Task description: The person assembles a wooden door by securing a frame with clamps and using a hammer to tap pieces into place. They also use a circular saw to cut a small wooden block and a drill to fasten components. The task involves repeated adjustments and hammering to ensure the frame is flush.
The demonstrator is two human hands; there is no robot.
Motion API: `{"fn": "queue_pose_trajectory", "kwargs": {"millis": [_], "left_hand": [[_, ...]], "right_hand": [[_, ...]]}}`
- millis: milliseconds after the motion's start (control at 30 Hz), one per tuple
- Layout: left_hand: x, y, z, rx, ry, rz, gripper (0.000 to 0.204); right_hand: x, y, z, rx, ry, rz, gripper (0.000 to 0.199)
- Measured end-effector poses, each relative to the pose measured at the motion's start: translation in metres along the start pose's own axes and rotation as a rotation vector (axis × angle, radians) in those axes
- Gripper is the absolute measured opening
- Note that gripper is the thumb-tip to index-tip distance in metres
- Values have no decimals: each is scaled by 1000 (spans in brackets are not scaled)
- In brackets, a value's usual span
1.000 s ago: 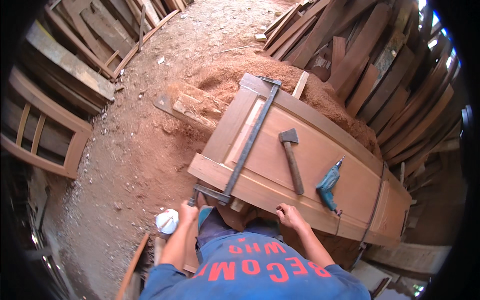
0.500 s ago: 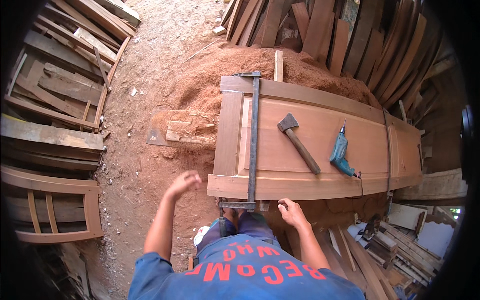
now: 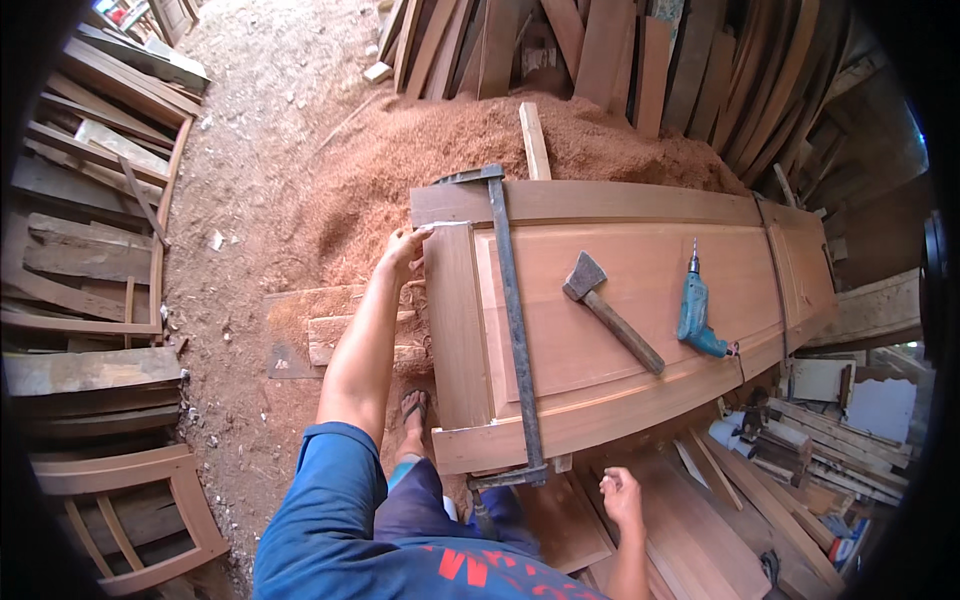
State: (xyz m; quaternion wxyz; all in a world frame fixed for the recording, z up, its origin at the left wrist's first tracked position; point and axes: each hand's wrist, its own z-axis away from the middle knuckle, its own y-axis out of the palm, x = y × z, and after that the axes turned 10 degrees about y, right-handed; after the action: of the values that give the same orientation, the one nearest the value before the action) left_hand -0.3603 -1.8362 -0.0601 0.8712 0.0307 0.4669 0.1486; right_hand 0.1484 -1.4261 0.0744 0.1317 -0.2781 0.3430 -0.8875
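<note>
A brown wooden panel door [image 3: 630,290] lies flat in front of me. My left hand [image 3: 404,252] reaches to its far left corner, its fingers partly stretched and touching the edge by the frame joint. My right hand [image 3: 622,495] hovers off the door's near edge with curled fingers; whatever they may hold is hidden. A long metal bar clamp [image 3: 513,310] spans the door's left end, its handle hanging by my legs. On the panel lie a hatchet [image 3: 615,315] with a wooden handle and a teal power drill [image 3: 695,310] with a bit fitted.
Reddish sawdust [image 3: 380,150] is heaped behind the door, with upright boards [image 3: 640,70] leaning beyond. A second clamp [image 3: 772,270] crosses the door's right part. Wooden frames [image 3: 130,520] are stacked at left. A board with a wood block [image 3: 365,338] lies left of the door. Planks [image 3: 700,520] lie lower right.
My left hand has moved from near the door's close left corner up to its far left corner. My right hand has drawn down and right, away from the edge. The view has shifted.
</note>
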Motion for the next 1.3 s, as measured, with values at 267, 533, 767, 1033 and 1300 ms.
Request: {"fn": "queue_pose_trajectory", "kwargs": {"millis": [267, 533, 767, 1033, 1300], "left_hand": [[36, -8, -53, 226, -109, 205, 36], [29, -2, -54, 134, -182, 255, 25], [31, 1, -45, 42, -144, 214, 30], [36, 7, -47, -68, -70, 215, 30], [20, 11, -32, -36, 37, 20, 37]], "right_hand": [[15, 77, 59, 125, 163, -8, 23], [30, 90, 56, 79, 136, -6, 24], [31, 76, 59, 77, 182, -25, 25], [26, 83, 62, 58, 228, -66, 25], [3, 102, 85, 2, 169, -51, 23]]}}
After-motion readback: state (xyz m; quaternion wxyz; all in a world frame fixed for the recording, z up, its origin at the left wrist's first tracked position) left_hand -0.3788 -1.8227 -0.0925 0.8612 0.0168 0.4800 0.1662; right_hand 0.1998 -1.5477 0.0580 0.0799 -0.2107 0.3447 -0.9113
